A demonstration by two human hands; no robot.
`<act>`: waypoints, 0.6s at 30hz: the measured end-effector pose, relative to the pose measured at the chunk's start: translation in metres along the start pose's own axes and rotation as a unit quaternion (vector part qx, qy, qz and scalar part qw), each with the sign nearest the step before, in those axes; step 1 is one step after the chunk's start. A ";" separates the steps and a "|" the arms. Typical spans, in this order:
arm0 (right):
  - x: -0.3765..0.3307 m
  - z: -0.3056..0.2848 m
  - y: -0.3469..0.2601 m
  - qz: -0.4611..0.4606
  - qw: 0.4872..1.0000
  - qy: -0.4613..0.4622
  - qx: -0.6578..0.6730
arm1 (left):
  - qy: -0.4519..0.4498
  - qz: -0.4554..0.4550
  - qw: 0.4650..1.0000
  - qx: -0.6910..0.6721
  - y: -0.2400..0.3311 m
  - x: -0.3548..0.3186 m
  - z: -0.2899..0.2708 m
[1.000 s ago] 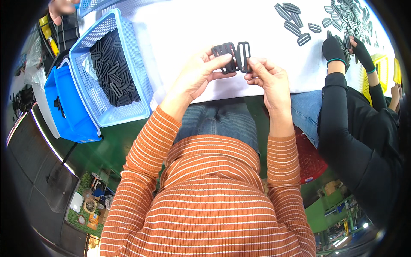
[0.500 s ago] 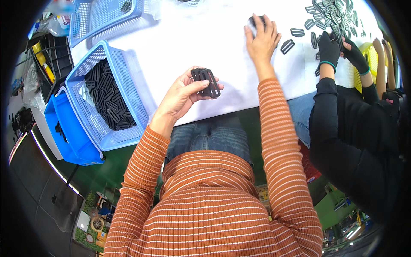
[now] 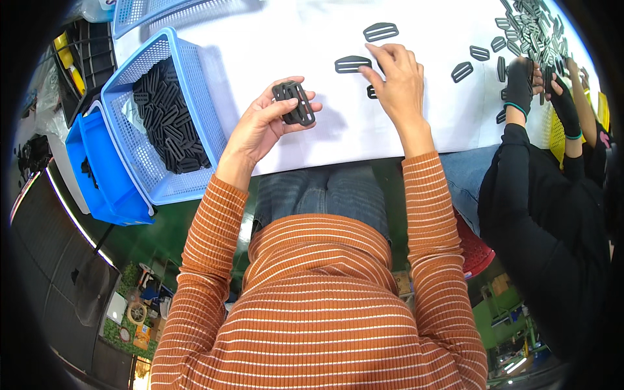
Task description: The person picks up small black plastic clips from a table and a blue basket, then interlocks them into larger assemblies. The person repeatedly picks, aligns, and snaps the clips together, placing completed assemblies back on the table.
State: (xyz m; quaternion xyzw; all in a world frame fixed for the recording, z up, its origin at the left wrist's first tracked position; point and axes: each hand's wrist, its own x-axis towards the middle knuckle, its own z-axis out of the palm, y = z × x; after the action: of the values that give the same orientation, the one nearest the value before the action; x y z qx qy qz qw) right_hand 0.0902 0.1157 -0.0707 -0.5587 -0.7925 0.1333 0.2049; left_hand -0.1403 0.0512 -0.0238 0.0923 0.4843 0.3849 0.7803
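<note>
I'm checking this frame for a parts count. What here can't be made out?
- Head view: how many black plastic pieces the left hand holds in its stack; they overlap.
- Whether the right hand grips the small piece under its fingers; the hand covers most of it.
- Pile of pieces at the top right: cut off by the rim, too small to count.
- Basket depth: pieces hide the bottom.

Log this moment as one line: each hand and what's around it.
left hand: holds stack of black buckles | right hand: on loose buckle on white table | basket of buckles at left
</note>
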 end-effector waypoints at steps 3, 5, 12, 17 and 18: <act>0.002 0.007 0.000 -0.022 0.999 -0.025 -0.028 | 0.005 0.011 1.000 -0.005 -0.002 0.002 0.004; 0.003 0.004 -0.002 0.051 0.996 -0.068 0.026 | 0.007 0.018 1.000 -0.010 -0.005 0.004 0.007; -0.002 -0.030 -0.026 0.425 0.764 -0.100 0.475 | 0.015 0.036 0.999 -0.032 -0.016 0.022 0.017; -0.008 -0.045 -0.041 0.432 0.713 -0.133 0.536 | 0.001 0.038 0.998 -0.042 -0.018 0.029 0.030; -0.009 -0.047 -0.043 0.431 0.717 -0.135 0.530 | 0.004 0.031 0.998 -0.054 -0.017 0.029 0.032</act>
State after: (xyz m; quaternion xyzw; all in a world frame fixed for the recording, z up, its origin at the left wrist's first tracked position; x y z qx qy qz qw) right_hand 0.0788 0.0917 -0.0119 -0.6161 -0.2846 0.6796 0.2785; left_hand -0.0983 0.0672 -0.0360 0.0635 0.4632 0.4346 0.7697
